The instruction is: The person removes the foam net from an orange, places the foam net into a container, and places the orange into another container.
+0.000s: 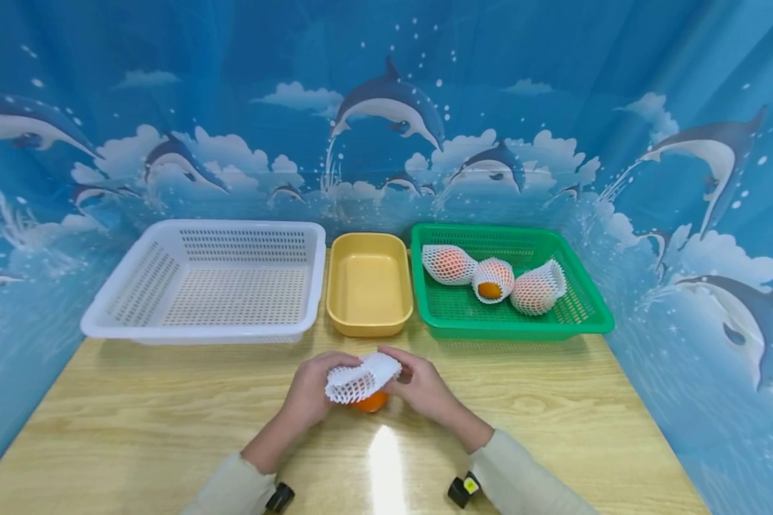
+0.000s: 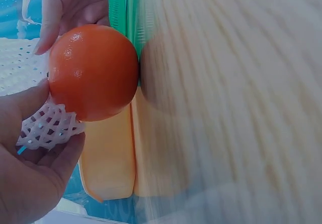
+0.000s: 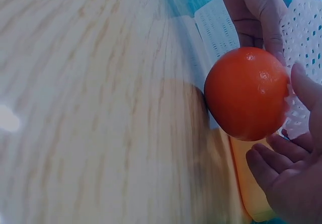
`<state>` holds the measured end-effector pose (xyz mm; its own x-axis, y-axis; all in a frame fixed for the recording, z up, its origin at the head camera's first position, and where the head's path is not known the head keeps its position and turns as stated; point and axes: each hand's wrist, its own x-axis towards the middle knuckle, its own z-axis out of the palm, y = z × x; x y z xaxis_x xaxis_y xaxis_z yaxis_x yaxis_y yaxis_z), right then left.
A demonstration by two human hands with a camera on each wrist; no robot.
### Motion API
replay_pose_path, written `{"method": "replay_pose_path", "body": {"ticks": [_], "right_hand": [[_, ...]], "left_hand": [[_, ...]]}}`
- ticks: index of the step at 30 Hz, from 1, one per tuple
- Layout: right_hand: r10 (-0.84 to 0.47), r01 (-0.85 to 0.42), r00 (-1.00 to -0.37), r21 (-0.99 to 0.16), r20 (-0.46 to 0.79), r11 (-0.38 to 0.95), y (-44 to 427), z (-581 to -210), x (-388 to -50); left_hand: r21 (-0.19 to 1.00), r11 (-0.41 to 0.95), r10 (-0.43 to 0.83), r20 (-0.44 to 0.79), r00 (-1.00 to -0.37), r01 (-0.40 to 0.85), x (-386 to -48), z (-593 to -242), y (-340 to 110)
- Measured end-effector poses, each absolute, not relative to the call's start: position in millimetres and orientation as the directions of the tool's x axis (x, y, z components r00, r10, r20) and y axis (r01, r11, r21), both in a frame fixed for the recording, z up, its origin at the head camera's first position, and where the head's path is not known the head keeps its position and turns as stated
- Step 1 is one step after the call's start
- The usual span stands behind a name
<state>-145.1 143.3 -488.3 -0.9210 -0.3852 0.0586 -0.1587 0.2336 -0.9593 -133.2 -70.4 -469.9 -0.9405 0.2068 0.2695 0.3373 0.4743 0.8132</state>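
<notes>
A white foam net sleeve (image 1: 363, 378) lies between both hands above the table, over a smooth, glossy round orange fruit (image 3: 246, 94). The fruit rests on the table just beneath the net's lower edge. My left hand (image 1: 311, 391) pinches the net on one side, its thumb beside the fruit and its fingers behind the mesh in the left wrist view. On the other side, my right hand (image 1: 419, 386) holds the net between thumb and fingers; the mesh partly hides that grip. In the head view the sleeve covers most of the fruit.
Behind the hands stand a white basket (image 1: 200, 331), a yellow tub (image 1: 369, 329) and a green basket (image 1: 509, 330). Inside the green basket lie three net-wrapped fruits (image 1: 492, 280). A blue dolphin curtain (image 1: 386, 179) hangs behind and along both sides of the wooden table (image 1: 528, 408).
</notes>
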Motion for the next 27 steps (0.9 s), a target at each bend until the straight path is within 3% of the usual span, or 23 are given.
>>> {"method": "replay_pose_path", "body": {"ticks": [8, 14, 27], "right_hand": [[-0.343, -0.171, -0.936, -0.952, 0.076, 0.254, 140, -483, -143], [-0.325, -0.198, -0.939, -0.947, 0.111, 0.251, 136, -459, -134], [-0.192, -0.217, -0.965, -0.954, 0.178, 0.208, 138, -485, -144]], "left_hand": [[0.805, 0.47, 0.214, 0.293, -0.932, 0.361, -132, -469, -70], [0.788, 0.478, 0.241, 0.308, -0.92, 0.389, -133, -471, -70], [0.812, 0.453, 0.295, 0.253, -0.921, 0.368, -130, -473, -66]]}}
